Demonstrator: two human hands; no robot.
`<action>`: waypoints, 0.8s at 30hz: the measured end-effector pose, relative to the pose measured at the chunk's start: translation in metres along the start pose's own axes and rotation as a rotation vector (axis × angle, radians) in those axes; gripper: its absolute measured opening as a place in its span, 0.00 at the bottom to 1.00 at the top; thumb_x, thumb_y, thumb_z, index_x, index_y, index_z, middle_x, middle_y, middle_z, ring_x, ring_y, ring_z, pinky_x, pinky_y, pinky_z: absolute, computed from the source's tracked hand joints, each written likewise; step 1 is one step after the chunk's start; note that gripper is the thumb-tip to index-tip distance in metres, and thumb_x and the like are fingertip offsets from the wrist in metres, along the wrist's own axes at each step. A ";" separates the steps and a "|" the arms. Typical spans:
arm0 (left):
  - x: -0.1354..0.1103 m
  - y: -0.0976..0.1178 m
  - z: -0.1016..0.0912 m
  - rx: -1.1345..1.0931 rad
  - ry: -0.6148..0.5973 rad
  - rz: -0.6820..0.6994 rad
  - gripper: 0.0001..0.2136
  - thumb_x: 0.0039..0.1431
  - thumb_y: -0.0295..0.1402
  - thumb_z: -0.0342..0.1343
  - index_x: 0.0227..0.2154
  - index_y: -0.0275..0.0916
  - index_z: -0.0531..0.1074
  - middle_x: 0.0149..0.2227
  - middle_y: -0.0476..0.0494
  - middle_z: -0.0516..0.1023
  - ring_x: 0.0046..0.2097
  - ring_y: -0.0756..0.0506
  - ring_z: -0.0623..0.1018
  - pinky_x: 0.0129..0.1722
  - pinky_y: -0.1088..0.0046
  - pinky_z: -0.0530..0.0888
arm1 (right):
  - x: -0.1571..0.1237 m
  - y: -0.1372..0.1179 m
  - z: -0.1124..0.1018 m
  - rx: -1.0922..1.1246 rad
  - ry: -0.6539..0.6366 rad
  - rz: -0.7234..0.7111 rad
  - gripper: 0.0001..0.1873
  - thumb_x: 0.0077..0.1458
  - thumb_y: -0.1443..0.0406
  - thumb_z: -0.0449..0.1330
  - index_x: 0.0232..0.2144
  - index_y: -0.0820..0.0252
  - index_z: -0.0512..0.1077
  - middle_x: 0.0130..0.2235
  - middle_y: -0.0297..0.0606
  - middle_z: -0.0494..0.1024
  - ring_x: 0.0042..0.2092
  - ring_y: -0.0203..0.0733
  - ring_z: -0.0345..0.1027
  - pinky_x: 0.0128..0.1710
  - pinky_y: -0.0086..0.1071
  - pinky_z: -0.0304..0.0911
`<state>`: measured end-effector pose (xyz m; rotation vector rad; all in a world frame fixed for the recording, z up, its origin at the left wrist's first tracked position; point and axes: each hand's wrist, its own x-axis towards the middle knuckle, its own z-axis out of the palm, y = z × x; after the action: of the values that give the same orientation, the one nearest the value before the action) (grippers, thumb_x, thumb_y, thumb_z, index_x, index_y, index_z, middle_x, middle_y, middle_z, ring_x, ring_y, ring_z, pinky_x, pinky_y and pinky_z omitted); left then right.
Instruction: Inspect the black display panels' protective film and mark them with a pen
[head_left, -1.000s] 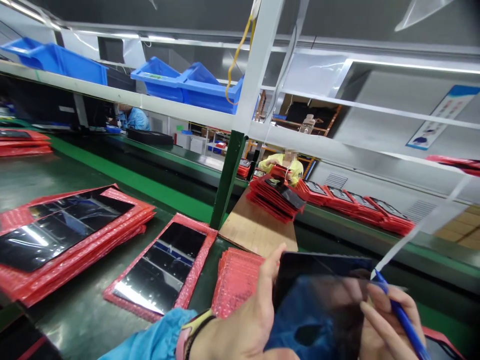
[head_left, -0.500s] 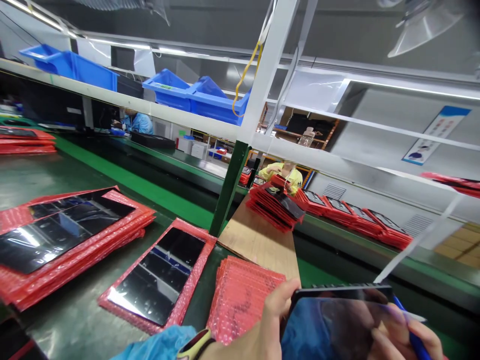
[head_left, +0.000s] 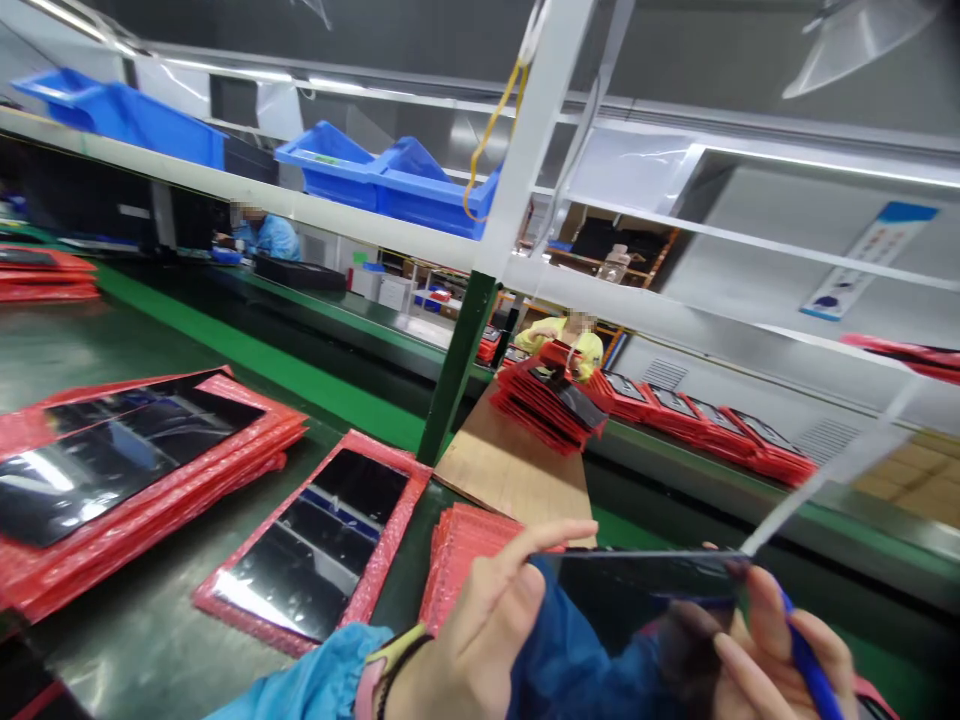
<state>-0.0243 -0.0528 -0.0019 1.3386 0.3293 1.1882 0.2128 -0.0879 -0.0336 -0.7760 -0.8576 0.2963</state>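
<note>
On the dark green workbench (head_left: pixel 150 640), red bubble-wrap sleeves holding black glass panels (head_left: pixel 315 545) lie flat, with a stack of empty red bubble-wrap pouches (head_left: pixel 461 560) just beside them. Blue plastic bins (head_left: pixel 390 180) sit on the white shelf rail above, and a person in yellow works behind more red stacks. Low in view, the left hand (head_left: pixel 472 640) grips the left edge of a glossy black rectangular panel (head_left: pixel 637 600), thumb on top. The right hand (head_left: pixel 765 660) supports the panel's right side, fingers closed around a blue pen (head_left: pixel 806 665).
</note>
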 end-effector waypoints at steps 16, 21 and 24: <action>0.046 -0.023 -0.013 -0.022 0.411 0.030 0.17 0.63 0.43 0.48 0.40 0.39 0.78 0.41 0.47 0.82 0.47 0.43 0.78 0.51 0.70 0.70 | 0.087 0.023 -0.109 -0.445 0.389 0.206 0.10 0.60 0.63 0.61 0.42 0.63 0.71 0.41 0.37 0.75 0.37 0.38 0.72 0.36 0.35 0.71; 0.061 -0.007 -0.029 -0.127 0.572 0.045 0.15 0.62 0.39 0.49 0.41 0.38 0.77 0.36 0.50 0.82 0.44 0.46 0.78 0.53 0.70 0.68 | 0.105 0.053 -0.123 -0.452 0.379 0.554 0.16 0.61 0.60 0.59 0.49 0.61 0.69 0.48 0.41 0.73 0.44 0.43 0.72 0.42 0.42 0.71; 0.062 0.005 -0.037 -0.157 0.649 0.118 0.14 0.61 0.37 0.49 0.40 0.37 0.77 0.34 0.50 0.82 0.41 0.46 0.78 0.52 0.69 0.69 | 0.108 0.067 -0.116 -0.409 0.419 0.625 0.18 0.61 0.60 0.59 0.51 0.60 0.68 0.51 0.42 0.72 0.46 0.45 0.71 0.44 0.44 0.70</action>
<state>-0.0290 0.0164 0.0175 0.8162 0.6090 1.6994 0.3754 -0.0417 -0.0679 -1.4302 -0.2571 0.4940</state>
